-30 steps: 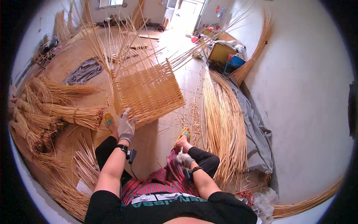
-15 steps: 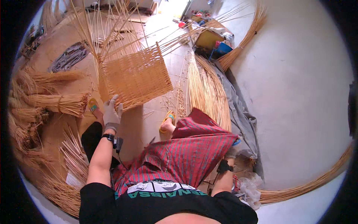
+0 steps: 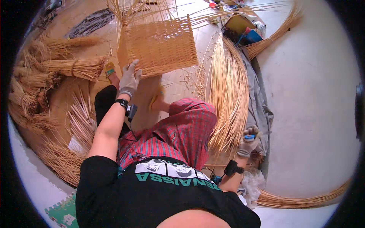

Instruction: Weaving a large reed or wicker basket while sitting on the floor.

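Observation:
A half-woven wicker basket [image 3: 161, 47] stands tilted on the floor ahead, long unwoven rods fanning from its far edge. My gloved left hand [image 3: 130, 78] grips its near lower corner, fingertips over the rim. Off to the right, my gloved right hand [image 3: 249, 143] is closed around a small tool with a rounded blue end [image 3: 249, 137]; the rest of that tool is hidden in the palm. This hand is beside the near ends of a spread of pale wicker rods [image 3: 228, 98]. A red striped cloth [image 3: 178, 133] covers my lap and bent right leg.
Tied bundles of rods [image 3: 72, 68] lie at left, with short peeled sticks [image 3: 81, 114] nearer me. A grey cloth [image 3: 256, 87] runs along the right wall. Farther off are a blue container [image 3: 249, 37] and another tied rod bundle [image 3: 277, 34]. Clippings [image 3: 200, 81] litter the floor.
My right hand, mostly hidden behind the stretched striped cloth before, now shows with the blue-ended tool. The cloth has dropped over my right leg, and my right foot has drawn inward. The view has shifted.

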`<state>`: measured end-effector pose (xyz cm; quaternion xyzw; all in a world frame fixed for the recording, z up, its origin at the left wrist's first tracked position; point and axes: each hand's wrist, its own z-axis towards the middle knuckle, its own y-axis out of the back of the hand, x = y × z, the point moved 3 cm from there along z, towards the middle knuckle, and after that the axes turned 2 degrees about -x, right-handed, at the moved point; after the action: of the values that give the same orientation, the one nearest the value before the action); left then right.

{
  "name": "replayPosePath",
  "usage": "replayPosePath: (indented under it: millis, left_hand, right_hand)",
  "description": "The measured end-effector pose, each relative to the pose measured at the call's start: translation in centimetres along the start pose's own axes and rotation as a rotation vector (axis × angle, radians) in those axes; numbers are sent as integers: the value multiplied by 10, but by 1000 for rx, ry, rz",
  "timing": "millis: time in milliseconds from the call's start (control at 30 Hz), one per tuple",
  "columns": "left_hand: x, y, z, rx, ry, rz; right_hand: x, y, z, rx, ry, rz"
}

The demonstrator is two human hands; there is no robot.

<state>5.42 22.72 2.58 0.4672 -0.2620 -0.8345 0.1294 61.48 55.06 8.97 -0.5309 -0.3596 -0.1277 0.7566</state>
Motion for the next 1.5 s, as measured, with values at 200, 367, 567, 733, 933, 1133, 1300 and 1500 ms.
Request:
replayPosePath:
  millis: [200, 367, 567, 733, 933, 1133, 1300, 1500]
  left_hand:
    - [30, -11, -6, -10, -19, -6]
    - [-2, -2, -5, 61, -16, -9]
    - [-3, 0, -4, 73, 49, -8]
    - [16, -5, 2, -5, 10, -14]
    - [-7, 11, -8, 13, -64, 16]
    - [-30, 42, -36, 180, -25, 77]
    - [-45, -1, -43, 263, -218, 61]
    - [47, 75, -38, 154, -56, 135]
  right_hand:
    - [-68, -90, 14, 32, -89, -319]
    - [-93, -165, 0, 195, -88, -351]
    - [-114, -208, -13, 286, -137, -380]
    - [-137, -226, 0, 269, -176, -592]
    - [-217, -228, 94, 269, -354, -689]
    - [-314, -216, 201, 176, -225, -886]
    - [-340, -33, 284, -220, -418, -676]
    - [-391, -171, 120, -55, -281, -601]
